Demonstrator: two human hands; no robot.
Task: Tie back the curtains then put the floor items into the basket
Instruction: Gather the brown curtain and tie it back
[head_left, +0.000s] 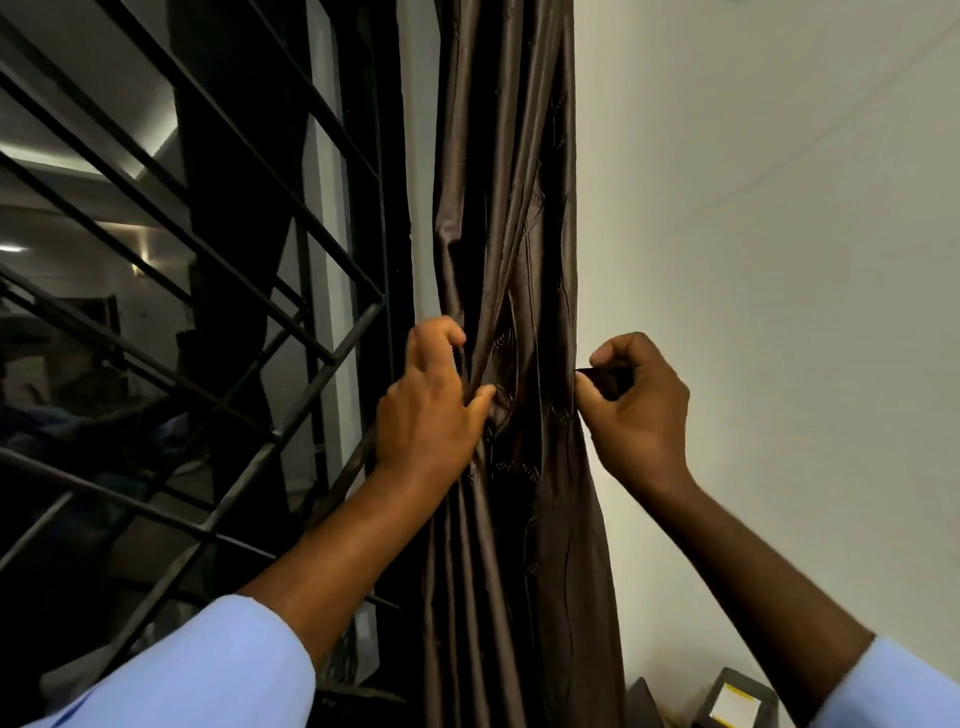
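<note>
1. Curtain (511, 291): the brown fabric hangs gathered into a narrow bunch between the barred window (171, 291) and the white wall (769, 260).
2. The left hand (431, 410) has its fingers curled round the bunch's left edge, thumb pressing into the folds.
3. The right hand (641, 410) pinches the end of a dark tie-back strip (605, 382) between thumb and bent fingers, at the bunch's right edge.
4. The step in hand looks like tying back the curtain; the strip does not yet cross the front of the bunch.
5. Next, the strip probably must be drawn across the folds and fastened while the left hand keeps them squeezed.
6. No basket or floor items can be made out.
</note>
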